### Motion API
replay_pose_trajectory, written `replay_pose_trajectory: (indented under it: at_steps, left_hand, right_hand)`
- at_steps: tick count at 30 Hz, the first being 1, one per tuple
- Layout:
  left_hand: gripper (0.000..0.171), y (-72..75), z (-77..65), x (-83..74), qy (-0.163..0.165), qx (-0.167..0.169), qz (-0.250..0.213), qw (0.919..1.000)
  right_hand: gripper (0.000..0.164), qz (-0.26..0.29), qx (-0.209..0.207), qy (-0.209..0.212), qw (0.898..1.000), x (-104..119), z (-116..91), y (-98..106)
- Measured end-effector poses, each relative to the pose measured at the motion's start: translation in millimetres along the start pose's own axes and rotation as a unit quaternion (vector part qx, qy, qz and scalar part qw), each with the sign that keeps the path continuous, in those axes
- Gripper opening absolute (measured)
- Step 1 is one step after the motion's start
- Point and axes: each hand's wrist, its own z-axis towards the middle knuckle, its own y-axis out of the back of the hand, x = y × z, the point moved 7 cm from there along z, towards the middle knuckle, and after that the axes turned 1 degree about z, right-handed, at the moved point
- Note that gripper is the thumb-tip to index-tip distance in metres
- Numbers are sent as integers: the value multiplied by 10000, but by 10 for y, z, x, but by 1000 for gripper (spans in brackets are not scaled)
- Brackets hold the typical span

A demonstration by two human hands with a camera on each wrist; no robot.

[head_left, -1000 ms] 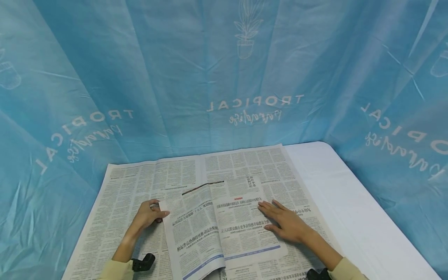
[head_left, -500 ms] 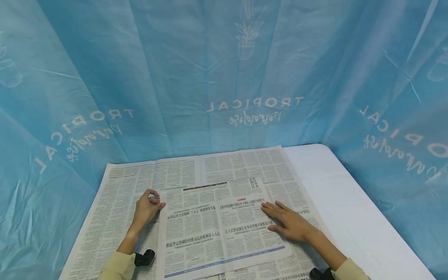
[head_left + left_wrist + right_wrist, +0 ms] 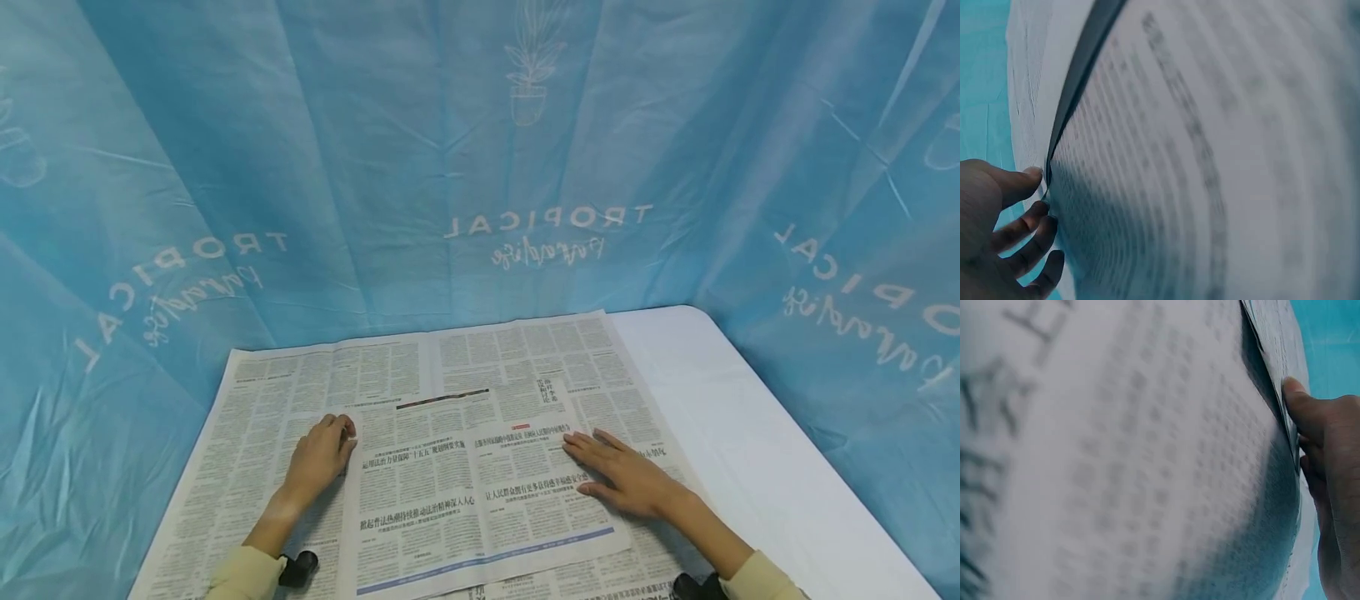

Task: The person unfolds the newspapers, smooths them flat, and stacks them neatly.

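A smaller newspaper (image 3: 420, 500) lies spread on top of a larger newspaper sheet (image 3: 277, 383); a crease runs down its middle. At its left edge is my left hand (image 3: 321, 454), fingers bent. The left wrist view shows the thumb and forefinger of that left hand (image 3: 1004, 219) pinching the paper's edge (image 3: 1054, 140). My right hand (image 3: 626, 479) rests flat across the right edge of the smaller newspaper, fingers extended. In the right wrist view, the thumb (image 3: 1297, 397) of the right hand lies on the paper by its edge.
The larger sheet covers much of a white table (image 3: 750, 433), whose bare strip shows along the right. Blue curtains (image 3: 360, 167) with printed lettering surround the table at the back and both sides. A dark wrist camera (image 3: 300, 569) sits on the left sleeve.
The left part of the smaller newspaper has come down from a raised fold to lie flat. My left hand moved left with its edge, then its fingers turned downward. The right hand barely shifted.
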Motion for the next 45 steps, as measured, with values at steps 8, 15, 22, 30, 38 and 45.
replay_pose_trajectory:
  at_steps: [8, 15, 22, 30, 38, 45]
  left_hand:
    - [33, 95, -91, -172, -1777, 11, 1068, 9783]
    - [48, 118, -168, -238, -2859, 232, 1357, 9483]
    - [52, 88, -195, -206, -3319, 262, 1708, 9274]
    - [49, 31, -217, -141, -3225, 504, 2003, 9238]
    - [53, 54, -237, -148, -3172, 563, 1984, 9257]
    - [49, 37, -220, -105, -2859, 530, 1520, 9446]
  right_hand:
    - [59, -763, 145, 328, 9964, -147, 97, 42]
    - [68, -1757, 249, 1011, 9789, -255, 221, 40]
    - [43, -1900, 183, 1448, 9709, -274, 348, 62]
    - [67, -1925, 529, 1326, 9709, -300, 366, 4]
    - [76, -1887, 494, 1241, 9729, -322, 366, 3]
    - [82, -1789, 525, 1227, 9748, -335, 369, -28]
